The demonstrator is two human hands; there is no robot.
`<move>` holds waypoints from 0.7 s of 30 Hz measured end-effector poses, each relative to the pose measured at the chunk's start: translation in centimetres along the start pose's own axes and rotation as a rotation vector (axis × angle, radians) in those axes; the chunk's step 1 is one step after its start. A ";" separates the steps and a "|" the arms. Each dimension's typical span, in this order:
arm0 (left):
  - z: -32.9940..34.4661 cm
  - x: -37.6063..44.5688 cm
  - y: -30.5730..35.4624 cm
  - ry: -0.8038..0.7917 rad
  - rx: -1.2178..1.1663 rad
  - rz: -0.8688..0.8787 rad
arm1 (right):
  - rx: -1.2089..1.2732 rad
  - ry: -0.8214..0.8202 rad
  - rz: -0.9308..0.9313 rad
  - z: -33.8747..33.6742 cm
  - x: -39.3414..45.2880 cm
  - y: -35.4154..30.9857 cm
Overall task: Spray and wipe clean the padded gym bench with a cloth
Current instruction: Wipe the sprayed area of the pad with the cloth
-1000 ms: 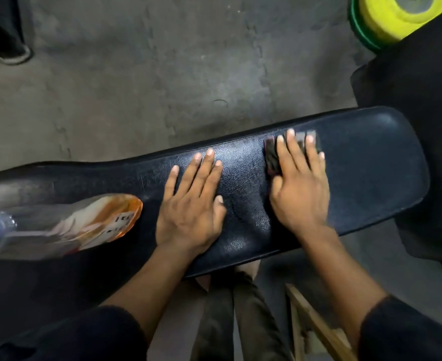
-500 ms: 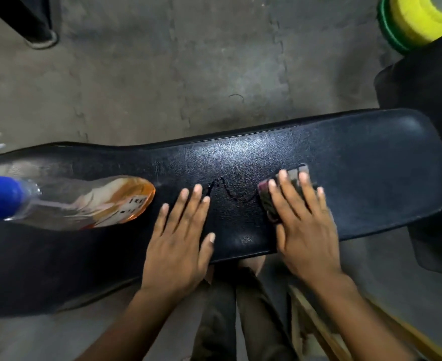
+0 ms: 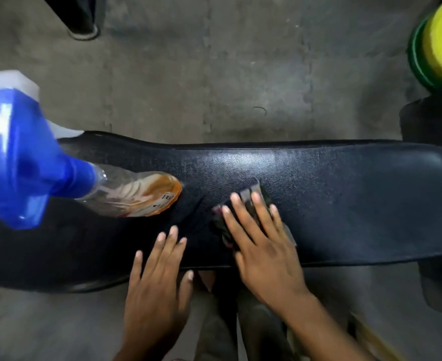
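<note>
A long black padded bench [image 3: 345, 199] runs across the view. My right hand [image 3: 261, 243] lies flat on a small dark cloth [image 3: 251, 201], pressing it onto the pad near the front edge. My left hand [image 3: 157, 277] rests with fingers spread, fingertips on the pad's front edge, holding nothing. A clear spray bottle [image 3: 136, 194] with an orange label and a blue trigger head [image 3: 19, 162] stands on the pad at the left, apart from both hands.
Grey rubber floor tiles [image 3: 214, 74] lie beyond the bench. A yellow and green weight plate [image 3: 441, 45] sits at the top right, above a black padded piece [image 3: 431, 121]. A dark frame foot [image 3: 81, 27] stands at the top left. My legs [image 3: 240, 321] are under the bench.
My right hand has dragged the cloth from the far edge of the pad toward the near edge. My left hand slid back to the front edge. The view shifted, bringing the bottle's head into sight.
</note>
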State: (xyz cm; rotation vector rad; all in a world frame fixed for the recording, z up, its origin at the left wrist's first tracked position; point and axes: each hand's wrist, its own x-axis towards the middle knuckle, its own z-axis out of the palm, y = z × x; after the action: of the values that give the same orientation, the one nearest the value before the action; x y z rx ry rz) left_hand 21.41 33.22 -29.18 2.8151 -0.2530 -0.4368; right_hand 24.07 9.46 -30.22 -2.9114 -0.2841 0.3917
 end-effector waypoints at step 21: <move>-4.9 8.8 -3.2 0.155 0.097 -0.341 | -0.022 -0.086 -0.101 0.1 -1.8 -3.3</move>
State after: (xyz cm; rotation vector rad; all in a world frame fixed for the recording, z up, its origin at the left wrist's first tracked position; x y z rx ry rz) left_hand 31.61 35.58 -28.06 2.9742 0.2479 -0.2793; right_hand 21.83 12.32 -29.18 -2.8915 -0.4494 0.5011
